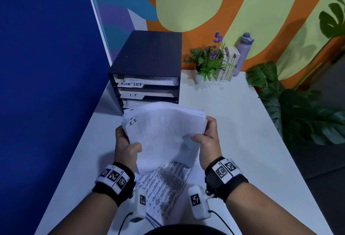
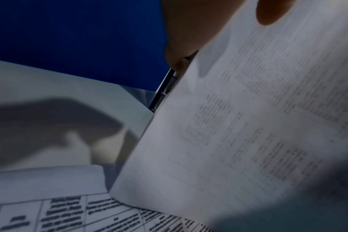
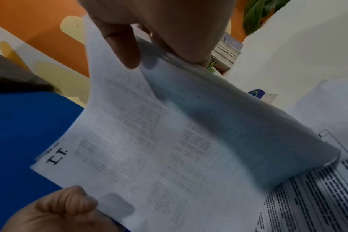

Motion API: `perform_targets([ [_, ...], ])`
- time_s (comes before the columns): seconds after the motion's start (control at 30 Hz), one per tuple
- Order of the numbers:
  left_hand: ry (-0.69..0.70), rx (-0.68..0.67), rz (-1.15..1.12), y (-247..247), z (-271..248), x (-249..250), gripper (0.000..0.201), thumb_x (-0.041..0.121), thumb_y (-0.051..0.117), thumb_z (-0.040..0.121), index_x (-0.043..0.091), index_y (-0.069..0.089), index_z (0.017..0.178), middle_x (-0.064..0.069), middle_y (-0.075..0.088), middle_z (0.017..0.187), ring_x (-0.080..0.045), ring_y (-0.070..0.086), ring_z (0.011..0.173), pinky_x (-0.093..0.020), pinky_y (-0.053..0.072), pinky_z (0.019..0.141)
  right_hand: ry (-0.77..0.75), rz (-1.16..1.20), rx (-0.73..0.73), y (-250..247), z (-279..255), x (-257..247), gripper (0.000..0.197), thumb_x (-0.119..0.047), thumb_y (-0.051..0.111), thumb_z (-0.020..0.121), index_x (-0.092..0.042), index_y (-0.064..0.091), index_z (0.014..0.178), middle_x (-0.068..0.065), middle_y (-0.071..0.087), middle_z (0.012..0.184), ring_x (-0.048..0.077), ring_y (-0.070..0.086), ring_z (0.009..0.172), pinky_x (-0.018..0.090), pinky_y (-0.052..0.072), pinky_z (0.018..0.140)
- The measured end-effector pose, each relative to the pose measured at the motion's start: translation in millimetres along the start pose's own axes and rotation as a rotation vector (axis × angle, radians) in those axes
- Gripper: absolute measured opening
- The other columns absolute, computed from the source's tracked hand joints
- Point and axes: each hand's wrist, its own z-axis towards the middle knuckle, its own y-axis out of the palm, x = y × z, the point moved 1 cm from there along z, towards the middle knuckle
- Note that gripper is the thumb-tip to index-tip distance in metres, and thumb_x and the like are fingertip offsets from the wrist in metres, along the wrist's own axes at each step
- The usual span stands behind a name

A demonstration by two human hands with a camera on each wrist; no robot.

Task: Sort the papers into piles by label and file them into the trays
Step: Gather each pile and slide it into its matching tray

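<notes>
Both hands hold a stack of printed white papers (image 1: 164, 132) in the air above the table; the top sheet is marked "I.T" at its corner. My left hand (image 1: 127, 145) grips the stack's left edge, thumb on top. My right hand (image 1: 207, 137) grips the right edge, thumb (image 3: 121, 48) pressing the top sheet (image 3: 149, 149). More printed sheets (image 1: 164, 186) lie flat on the table under the stack, seen also in the left wrist view as table-lined sheets (image 2: 69, 211). A dark tray cabinet (image 1: 147, 66) stands behind, its slots tagged "TASK LIST" (image 1: 130, 84) and "I.T" (image 1: 133, 95).
The white table (image 1: 242, 132) runs against a blue wall on the left. At the back right stand a small potted plant (image 1: 207, 63), a wooden block (image 1: 228, 63) and a lilac bottle (image 1: 244, 51). Large leaves (image 1: 298, 107) hang past the right edge.
</notes>
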Motion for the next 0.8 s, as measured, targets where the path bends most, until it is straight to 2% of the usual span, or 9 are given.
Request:
perform_targets([
  [0.13,-0.005,0.006,-0.01,6,4,3,0.061,0.0,0.043,0.05,0.035,0.047,0.1,-0.004,0.06,0.096,-0.024,0.059,0.086,-0.034,0.049,0.066,0.038,0.001,0.004,-1,3,2,0.051,0.0,0.057,0.051,-0.031,0.056,0.092,0.005,0.054,0.094,0.024,0.051,0.085,0.033,0.044,0.067],
  [0.23,0.02,0.026,-0.024,9,4,6,0.056,-0.007,0.051,0.061,0.037,0.042,0.095,0.003,0.057,0.092,-0.014,0.057,0.08,-0.02,0.049,0.058,0.019,0.017,-0.016,-4,1,0,0.05,0.002,0.059,0.051,-0.025,0.058,0.094,0.007,0.057,0.092,0.024,0.053,0.085,0.033,0.046,0.067],
  [0.3,0.033,0.011,-0.013,8,2,4,0.058,-0.013,0.054,0.071,0.034,0.042,0.102,0.005,0.057,0.093,-0.01,0.057,0.081,-0.012,0.047,0.054,0.027,0.029,-0.053,-4,-1,-2,0.052,0.001,0.061,0.053,-0.017,0.057,0.102,0.008,0.059,0.09,0.024,0.055,0.084,0.032,0.049,0.065],
  [0.4,0.056,-0.026,0.01,5,-2,2,0.06,0.001,0.061,0.069,0.019,0.038,0.121,-0.003,0.062,0.104,-0.017,0.062,0.092,-0.02,0.05,0.063,-0.015,-0.035,-0.09,0,-4,-5,0.05,-0.002,0.064,0.057,-0.022,0.056,0.103,0.005,0.057,0.093,0.022,0.054,0.085,0.032,0.049,0.066],
  [0.47,0.071,-0.027,-0.002,4,-1,2,0.061,0.01,0.063,0.068,0.019,0.039,0.123,-0.007,0.063,0.111,-0.021,0.064,0.098,-0.03,0.052,0.075,-0.141,-0.112,-0.091,2,-5,-10,0.056,-0.001,0.065,0.068,-0.034,0.053,0.111,-0.001,0.054,0.099,0.017,0.055,0.085,0.028,0.05,0.069],
  [0.53,0.068,-0.021,-0.004,1,3,0,0.058,0.011,0.066,0.07,0.029,0.043,0.12,-0.008,0.065,0.114,-0.024,0.065,0.101,-0.036,0.053,0.08,-0.382,-0.319,-0.086,3,-3,-17,0.066,0.003,0.061,0.08,-0.039,0.045,0.127,-0.003,0.052,0.11,0.009,0.056,0.096,0.019,0.05,0.074],
  [0.63,0.043,-0.034,0.019,-5,9,-5,0.06,0.011,0.069,0.069,0.038,0.047,0.118,-0.006,0.066,0.114,-0.026,0.064,0.105,-0.045,0.053,0.086,-0.765,-0.715,-0.126,2,6,-19,0.059,0.003,0.058,0.085,-0.019,0.046,0.138,0.004,0.048,0.12,0.008,0.049,0.117,0.015,0.043,0.093],
  [0.73,0.006,-0.089,0.071,-7,10,-15,0.058,0.009,0.07,0.074,0.038,0.05,0.121,0.0,0.067,0.114,-0.02,0.064,0.106,-0.044,0.051,0.09,-0.819,-0.768,-0.138,-1,12,-18,0.044,-0.001,0.057,0.087,-0.011,0.057,0.13,0.007,0.051,0.116,0.01,0.052,0.113,0.012,0.04,0.093],
  [0.8,-0.012,-0.069,0.16,-7,10,-24,0.051,0.005,0.068,0.084,0.037,0.051,0.119,0.007,0.066,0.111,-0.013,0.063,0.103,-0.041,0.049,0.093,-0.765,-0.725,-0.128,-3,10,-21,0.051,-0.001,0.058,0.085,-0.015,0.051,0.134,0.007,0.052,0.117,0.008,0.051,0.113,0.01,0.038,0.093],
])
